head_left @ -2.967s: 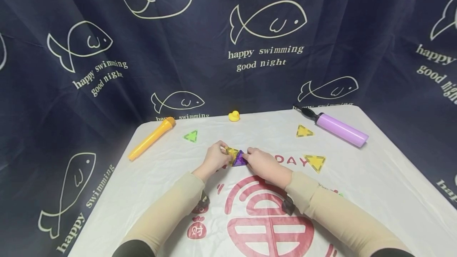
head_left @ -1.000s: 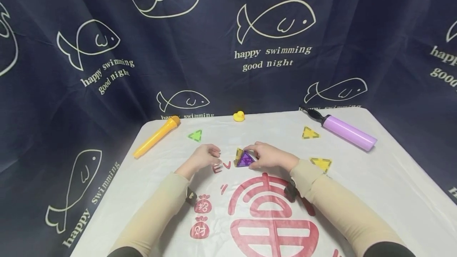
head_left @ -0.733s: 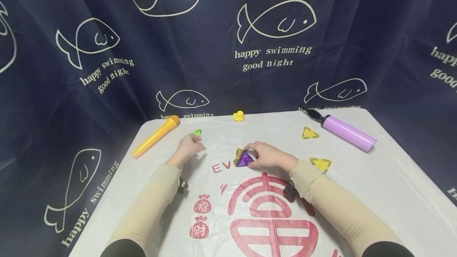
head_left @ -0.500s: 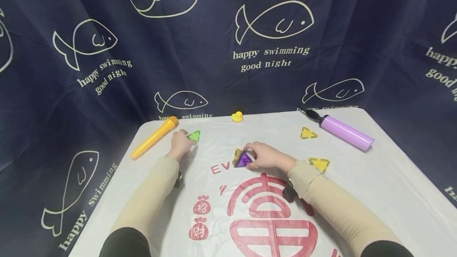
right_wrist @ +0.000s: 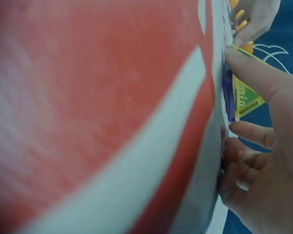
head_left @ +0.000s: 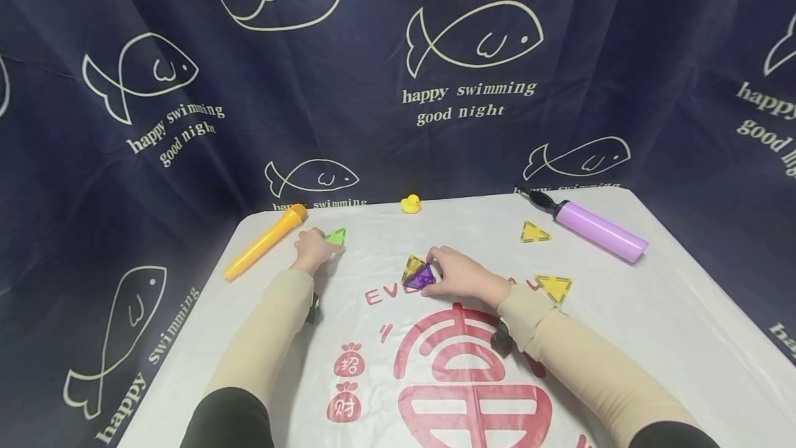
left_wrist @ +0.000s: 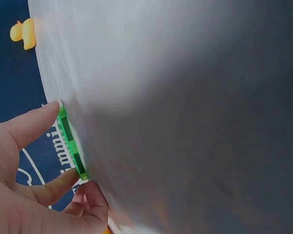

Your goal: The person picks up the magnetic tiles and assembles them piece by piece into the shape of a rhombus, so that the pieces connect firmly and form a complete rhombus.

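My left hand [head_left: 313, 249] is at a translucent green triangle magnetic tile [head_left: 336, 236] at the back left; in the left wrist view the thumb and a finger pinch the tile [left_wrist: 71, 144] by its two ends, and it shows edge-on. Mid-table, my right hand [head_left: 463, 274] holds a purple triangle tile [head_left: 419, 277] between thumb and fingers. Against the purple one, on its far left side, a yellow triangle tile [head_left: 410, 265] stands up from the cloth. The right wrist view shows this yellow tile [right_wrist: 249, 100] upright behind the purple tile [right_wrist: 228, 95].
Two more yellow triangle tiles, one farther back [head_left: 535, 232] and one nearer [head_left: 553, 287], lie to the right. A purple hand pump [head_left: 600, 230] is at the back right, an orange toy microphone [head_left: 264, 244] at the back left. A rubber duck [head_left: 410, 204] sits at the back edge.
My left hand has left the yellow and purple tiles, moved left and taken hold of the green tile. The right hand stays at the purple tile, which now leans differently against the yellow one.
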Motion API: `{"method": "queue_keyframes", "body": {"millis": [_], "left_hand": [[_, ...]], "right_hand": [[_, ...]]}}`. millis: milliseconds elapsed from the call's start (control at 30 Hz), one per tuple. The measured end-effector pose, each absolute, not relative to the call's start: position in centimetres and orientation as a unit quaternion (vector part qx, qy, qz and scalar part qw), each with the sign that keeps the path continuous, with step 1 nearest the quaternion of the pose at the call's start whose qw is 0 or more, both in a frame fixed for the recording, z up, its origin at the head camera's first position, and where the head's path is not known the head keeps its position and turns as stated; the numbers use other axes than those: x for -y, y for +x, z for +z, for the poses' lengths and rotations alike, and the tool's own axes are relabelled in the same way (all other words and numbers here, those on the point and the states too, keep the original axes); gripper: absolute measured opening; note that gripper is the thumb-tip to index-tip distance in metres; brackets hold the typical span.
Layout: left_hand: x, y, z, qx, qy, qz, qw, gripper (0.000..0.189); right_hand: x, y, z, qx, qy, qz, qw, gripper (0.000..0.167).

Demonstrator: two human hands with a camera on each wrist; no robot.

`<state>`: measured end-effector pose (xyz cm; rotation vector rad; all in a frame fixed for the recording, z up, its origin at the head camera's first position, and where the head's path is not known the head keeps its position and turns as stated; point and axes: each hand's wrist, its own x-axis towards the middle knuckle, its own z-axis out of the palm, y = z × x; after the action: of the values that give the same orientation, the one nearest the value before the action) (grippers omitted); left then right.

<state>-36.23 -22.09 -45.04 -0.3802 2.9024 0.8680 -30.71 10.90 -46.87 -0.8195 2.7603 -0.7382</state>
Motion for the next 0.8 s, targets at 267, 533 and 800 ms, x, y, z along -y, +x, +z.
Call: {"method": "queue_keyframes", "body": {"millis": [267,533,800], "left_hand": [[22.2,-35.6,-44.7,-0.937,-0.135,0.317,0.052,0.072],[22.1,-34.4,-45.0,-0.925,-0.132,0.352,0.064,0.058],[21.3,-34.0,-45.5,-0.926,-0.137,0.348,0.052,0.053]], "right_hand": [[-12.1,-31.6,-45.8,-0.895,-0.310,-0.276,0.164,0.080],[-12.5,-32.0,-45.6,-0.890,-0.312,-0.280,0.181,0.078],[-12.2,-32.2,-46.1,-0.892,-0.310,-0.288,0.160,0.073]]}}
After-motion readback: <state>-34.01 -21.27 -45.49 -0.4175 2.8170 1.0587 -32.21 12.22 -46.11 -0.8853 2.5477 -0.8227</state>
